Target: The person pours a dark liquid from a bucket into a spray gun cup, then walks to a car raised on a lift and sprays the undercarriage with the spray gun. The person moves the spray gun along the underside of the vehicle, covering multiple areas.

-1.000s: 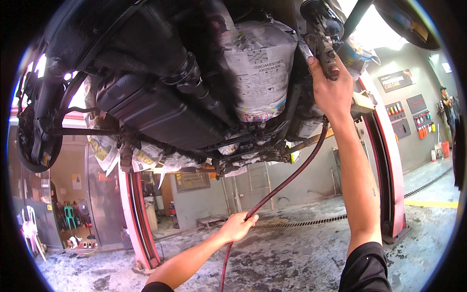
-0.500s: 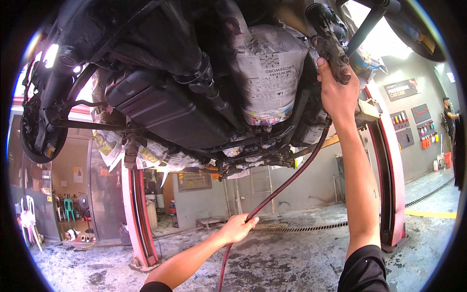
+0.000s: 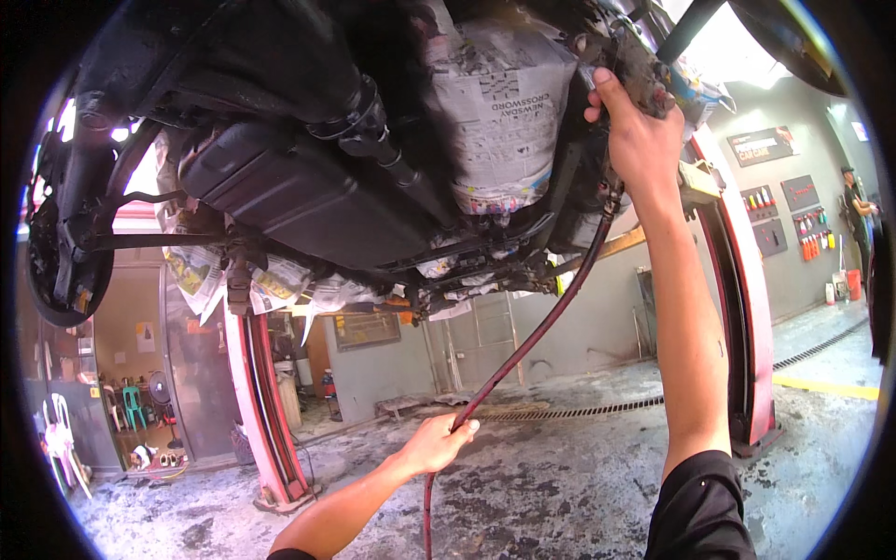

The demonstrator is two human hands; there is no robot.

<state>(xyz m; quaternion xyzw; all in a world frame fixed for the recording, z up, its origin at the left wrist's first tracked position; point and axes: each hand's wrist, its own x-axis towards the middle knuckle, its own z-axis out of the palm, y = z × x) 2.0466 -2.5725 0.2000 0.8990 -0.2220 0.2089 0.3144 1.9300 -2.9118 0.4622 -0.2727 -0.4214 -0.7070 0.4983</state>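
My right hand, raised at upper right, is wrapped around a dark, paint-smeared spray gun close under a raised vehicle. From the gun a dark red hose runs down and to the left. Lower down, my left hand grips this hose, the thumb lying along it. Overhead spreads the black-coated underside of the vehicle. A bulky part wrapped in newspaper hangs just left of the gun. The gun's front end is hard to make out against the dark parts.
Red lift posts stand on both sides. A wheel hub hangs at far left. Beyond the right post, a person stands near wall-mounted tool boards. A drain grate crosses the stained floor.
My right hand and the spray gun have moved up a little, nearer the underside. The view has shifted slightly to the right. My left hand keeps its hold on the hose.
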